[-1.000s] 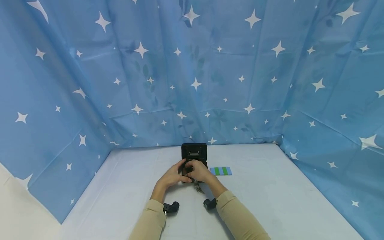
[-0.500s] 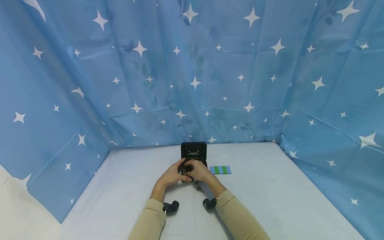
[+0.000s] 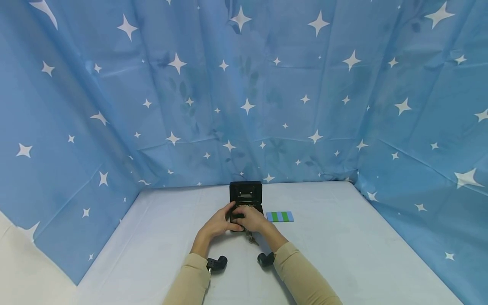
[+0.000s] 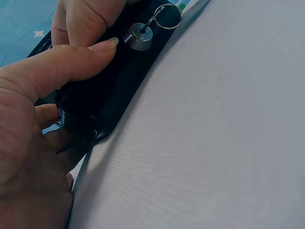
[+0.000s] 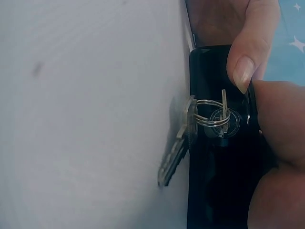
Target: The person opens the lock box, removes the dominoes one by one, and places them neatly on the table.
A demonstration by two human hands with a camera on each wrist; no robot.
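Observation:
A small black cash box (image 3: 245,189) stands at the middle back of the table with its lid raised. My left hand (image 3: 218,223) grips its left front corner, the thumb (image 4: 81,64) on the front rim and the fingers round the side. Over the box's open base my right hand (image 3: 249,218) reaches in with bent fingers; their tips and anything between them are hidden. A key sits in the round lock (image 4: 141,34) on the box's front. From its split ring (image 5: 209,119) hangs a second key (image 5: 174,160), in front of the box.
A blue and green striped flat piece (image 3: 280,217) lies just right of the box. Blue star-patterned curtain (image 3: 248,106) closes off the back and sides of the white table (image 3: 335,245).
My right hand has dipped slightly lower into the box, showing more of the hinge line behind it. My left hand and the box keep their places.

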